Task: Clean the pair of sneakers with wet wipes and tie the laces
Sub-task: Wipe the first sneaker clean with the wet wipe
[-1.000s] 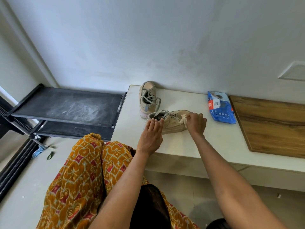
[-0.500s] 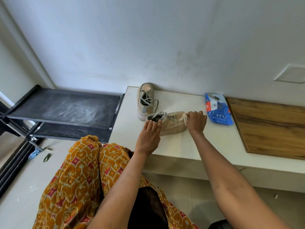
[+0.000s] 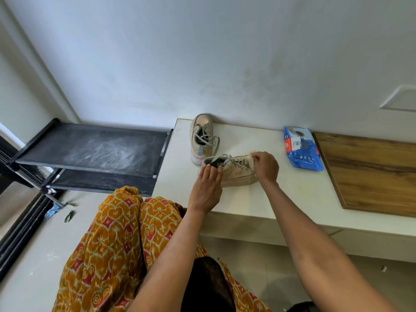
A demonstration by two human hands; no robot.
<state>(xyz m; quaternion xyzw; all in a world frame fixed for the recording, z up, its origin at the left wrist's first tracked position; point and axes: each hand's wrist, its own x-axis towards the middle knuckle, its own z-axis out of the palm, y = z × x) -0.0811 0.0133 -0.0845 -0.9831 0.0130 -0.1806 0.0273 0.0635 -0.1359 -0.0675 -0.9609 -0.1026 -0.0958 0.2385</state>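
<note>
On white bench [image 3: 292,194], beige grey-laced sneaker [image 3: 236,172]

My right hand [image 3: 265,165] covers the toe of the near sneaker [image 3: 234,171] and nearly all of the wipe [image 3: 252,154], my left hand [image 3: 208,188] hides its heel, and the wipes pack [image 3: 301,148] print is too small to read.

Beige sneaker [image 3: 234,171] lying sideways on bench; second sneaker [image 3: 202,137] behind; blue wipes pack [image 3: 301,149] right
</note>
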